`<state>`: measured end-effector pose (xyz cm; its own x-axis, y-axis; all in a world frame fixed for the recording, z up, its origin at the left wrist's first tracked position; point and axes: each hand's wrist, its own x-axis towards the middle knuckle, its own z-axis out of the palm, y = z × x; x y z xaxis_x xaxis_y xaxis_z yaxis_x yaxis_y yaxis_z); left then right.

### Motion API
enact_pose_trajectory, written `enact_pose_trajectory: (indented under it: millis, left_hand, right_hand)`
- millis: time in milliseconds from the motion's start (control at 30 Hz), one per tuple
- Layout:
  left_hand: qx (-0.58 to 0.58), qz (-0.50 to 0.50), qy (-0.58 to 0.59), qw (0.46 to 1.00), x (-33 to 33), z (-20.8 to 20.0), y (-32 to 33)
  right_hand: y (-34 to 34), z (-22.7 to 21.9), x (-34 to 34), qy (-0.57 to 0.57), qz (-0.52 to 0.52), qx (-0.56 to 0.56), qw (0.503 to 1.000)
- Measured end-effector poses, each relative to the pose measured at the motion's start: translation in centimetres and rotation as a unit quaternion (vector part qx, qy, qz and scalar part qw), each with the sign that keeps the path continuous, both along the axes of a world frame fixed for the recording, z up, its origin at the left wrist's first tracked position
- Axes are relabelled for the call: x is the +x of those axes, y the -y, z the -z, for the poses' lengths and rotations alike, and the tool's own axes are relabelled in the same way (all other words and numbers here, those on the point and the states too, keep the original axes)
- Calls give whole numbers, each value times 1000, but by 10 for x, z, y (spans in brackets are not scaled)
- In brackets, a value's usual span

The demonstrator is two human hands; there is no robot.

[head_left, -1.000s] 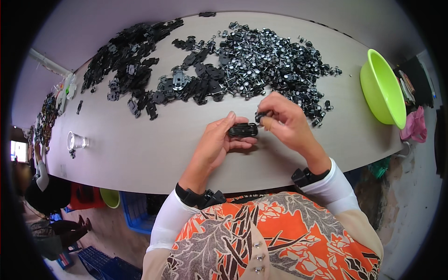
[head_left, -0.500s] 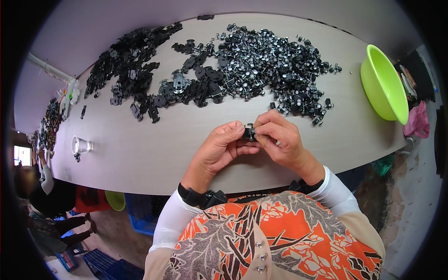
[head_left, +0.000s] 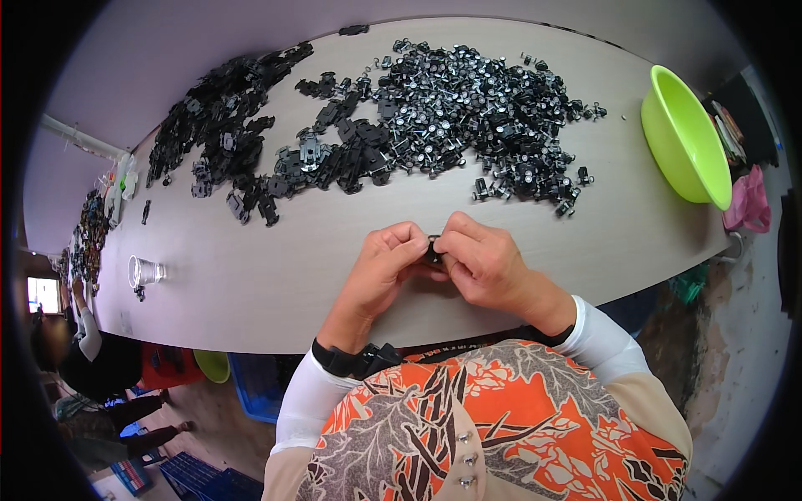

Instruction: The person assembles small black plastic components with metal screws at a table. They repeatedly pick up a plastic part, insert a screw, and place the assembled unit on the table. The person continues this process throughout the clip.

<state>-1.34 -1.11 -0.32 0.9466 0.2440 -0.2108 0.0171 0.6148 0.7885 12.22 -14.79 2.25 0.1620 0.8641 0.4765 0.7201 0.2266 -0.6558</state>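
Above the near part of the table, my left hand [head_left: 383, 269] and my right hand [head_left: 486, 260] meet, both closed on one small black plastic part [head_left: 433, 249]. Fingers cover most of it, so its exact shape is hidden. Beyond my hands spreads a large heap of small black wheel pieces [head_left: 468, 104] with silvery discs and thin metal axles. Left of that heap lie flat black toy-car chassis plates [head_left: 355, 154], overlapping the heap's edge. A bigger pile of similar dark plates [head_left: 221, 117] stretches toward the table's far left.
A lime-green basin [head_left: 689, 142] leans at the table's right end, beside a pink bag [head_left: 749, 200]. At the left stands a clear plastic cup [head_left: 146, 271]. A blue crate [head_left: 251, 384] sits below the table edge. Another person [head_left: 88, 351] works at far left.
My hands have shifted slightly left and drawn closer together. The black part shows less between my fingers than before. The whole view has moved a little.
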Motion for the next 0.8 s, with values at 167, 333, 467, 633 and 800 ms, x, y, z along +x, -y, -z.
enact_pose_trajectory:
  millis: [167, 333, 467, 633, 800]
  left_hand:
    - [83, -49, -78, 992, -15, -7, 11]
    - [113, -165, -130, 971, -64, -13, 23]
    - [156, -235, -171, 944, -146, -29, 27]
    - [221, -205, -360, 883, -241, -41, 24]
    - [512, -60, -562, 647, -261, -40, 11]
  right_hand:
    - [-3, -4, -10, -53, -117, -23, 991]
    - [-7, 3, 21, 4, -28, 6, 1000]
    - [-13, 11, 62, 169, 182, -106, 963]
    - [-22, 24, 62, 189, 175, -152, 954]
    - [-26, 22, 53, 137, 127, -122, 975]
